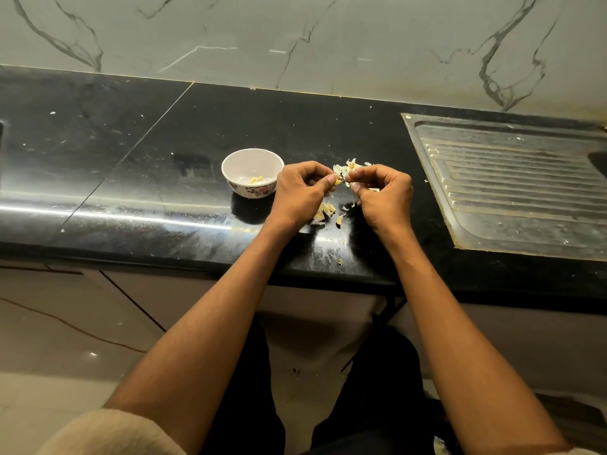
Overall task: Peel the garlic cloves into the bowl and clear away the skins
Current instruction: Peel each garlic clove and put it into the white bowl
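A small white bowl point(252, 172) with a flower pattern stands on the black counter and holds a few peeled yellow cloves point(257, 179). Just right of it, my left hand point(300, 193) pinches a garlic clove point(338, 181) between thumb and fingers. My right hand point(384, 195) faces it, pinching a strip of skin at the clove's end. Loose papery skins point(349, 166) lie behind the hands. More cloves and skins point(325, 212) lie on the counter under and between my wrists.
The black stone counter point(147, 165) runs left to right with a rounded front edge point(131, 254). A steel sink drainboard point(519, 188) is set in at the right. A marble wall point(295, 37) backs the counter. A scrap of skin point(439, 446) lies on the floor.
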Tool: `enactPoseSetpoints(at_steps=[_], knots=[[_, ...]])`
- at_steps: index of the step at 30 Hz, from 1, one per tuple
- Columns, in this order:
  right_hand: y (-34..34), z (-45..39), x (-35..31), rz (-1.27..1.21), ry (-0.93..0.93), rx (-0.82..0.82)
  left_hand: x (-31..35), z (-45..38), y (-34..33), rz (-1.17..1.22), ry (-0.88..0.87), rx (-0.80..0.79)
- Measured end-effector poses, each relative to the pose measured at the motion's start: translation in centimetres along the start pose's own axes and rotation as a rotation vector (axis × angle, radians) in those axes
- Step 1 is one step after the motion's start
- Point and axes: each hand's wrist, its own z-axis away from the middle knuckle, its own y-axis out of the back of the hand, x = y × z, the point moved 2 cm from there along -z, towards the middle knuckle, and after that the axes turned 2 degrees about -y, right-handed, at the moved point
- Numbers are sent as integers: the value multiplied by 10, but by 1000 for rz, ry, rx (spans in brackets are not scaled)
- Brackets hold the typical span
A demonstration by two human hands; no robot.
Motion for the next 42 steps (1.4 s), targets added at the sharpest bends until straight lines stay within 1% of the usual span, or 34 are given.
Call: enactPoseSetpoints(at_steps=[5, 16, 25, 31, 42], knots=[[-1, -1, 1, -54, -9, 22, 0, 0, 0, 6, 7, -1], [1, 2, -1, -62, -15, 49, 1, 0, 0, 5, 9, 7], [2, 3, -3, -161, 37, -18, 0, 1, -1, 2, 12, 11], [2, 2, -1, -180, 69, -62, 0, 1, 0, -4, 7, 9], [0, 0, 0, -211, 86, -70, -1, 0, 0, -16, -8, 9]])
